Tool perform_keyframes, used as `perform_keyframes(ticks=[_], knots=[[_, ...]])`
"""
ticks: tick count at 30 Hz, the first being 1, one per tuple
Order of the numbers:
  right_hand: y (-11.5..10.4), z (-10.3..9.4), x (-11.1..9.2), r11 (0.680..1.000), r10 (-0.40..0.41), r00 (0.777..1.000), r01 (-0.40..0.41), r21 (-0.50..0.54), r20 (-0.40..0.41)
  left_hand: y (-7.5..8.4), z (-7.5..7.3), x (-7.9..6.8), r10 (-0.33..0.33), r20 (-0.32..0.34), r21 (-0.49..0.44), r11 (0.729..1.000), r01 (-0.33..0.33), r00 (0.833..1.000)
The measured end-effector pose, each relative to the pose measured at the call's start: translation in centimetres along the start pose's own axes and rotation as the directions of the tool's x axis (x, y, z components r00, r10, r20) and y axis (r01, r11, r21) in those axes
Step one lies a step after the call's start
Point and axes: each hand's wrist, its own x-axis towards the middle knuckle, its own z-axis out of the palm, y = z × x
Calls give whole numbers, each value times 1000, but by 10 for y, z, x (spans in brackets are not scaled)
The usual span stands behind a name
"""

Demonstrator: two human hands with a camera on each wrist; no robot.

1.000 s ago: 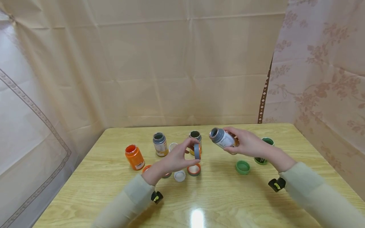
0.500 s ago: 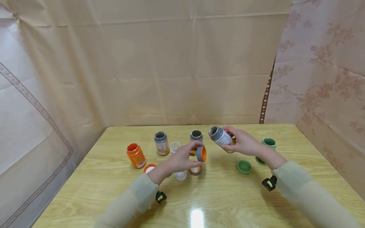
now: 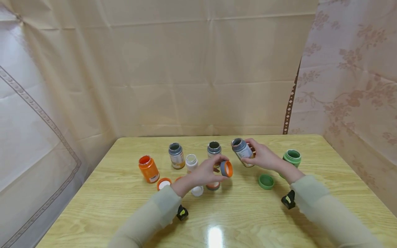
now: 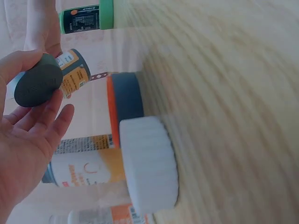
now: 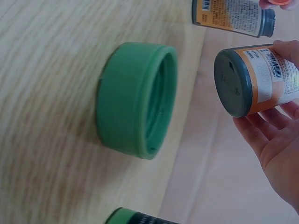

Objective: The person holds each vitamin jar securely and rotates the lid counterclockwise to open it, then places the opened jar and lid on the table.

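Note:
My left hand (image 3: pixel 207 172) pinches a grey screw cap (image 3: pixel 227 168) by its rim, its orange-edged inside turned to the right. In the left wrist view the dark outer face of this cap (image 4: pixel 39 80) shows. Just to the right, my right hand (image 3: pixel 263 157) grips an uncapped grey bottle (image 3: pixel 242 150) with a white and orange label. The bottle is off the table, its mouth leaning up and left, and its grey base (image 5: pixel 232 83) shows in the right wrist view. Cap and bottle are apart.
Open bottles stand around: orange (image 3: pixel 149 169), grey (image 3: pixel 176 156), white (image 3: pixel 191 162), another grey (image 3: pixel 214 148) behind my left hand, and green (image 3: pixel 292 157). Loose caps lie nearer: orange (image 3: pixel 164 184), white (image 3: pixel 197 190), grey-orange (image 3: pixel 213 186) and green (image 3: pixel 266 182). A curtain hangs behind the table (image 3: pixel 248 213).
The left hand has moved right, and the cap has turned from edge-on to show its orange inside. The bottle in the right hand stands more upright than before.

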Motion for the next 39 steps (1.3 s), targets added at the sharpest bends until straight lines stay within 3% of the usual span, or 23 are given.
perform_keyframes(ticks=[3, 7, 12, 22, 30, 39], knots=[[5, 3, 1, 1000, 14, 1000, -14, 10, 0, -2, 5, 6, -7, 25, -27, 1000, 8, 1000], [11, 6, 0, 999, 42, 999, -42, 26, 2, -6, 13, 13, -63, 69, -36, 997, 65, 996], [17, 10, 0, 996, 70, 998, -70, 60, 4, -11, 20, 19, -117, 115, 12, 993, 116, 986], [27, 20, -2, 985, 100, 995, -99, 140, -1, -23, 28, 32, -138, 176, 83, 989, 125, 975], [29, 21, -4, 979, 109, 994, -107, 175, -1, -24, 31, 38, -140, 209, 80, 989, 126, 968], [31, 20, -4, 969, 120, 992, -122, 213, 21, -24, 31, 42, -151, 230, 159, 980, 116, 962]])
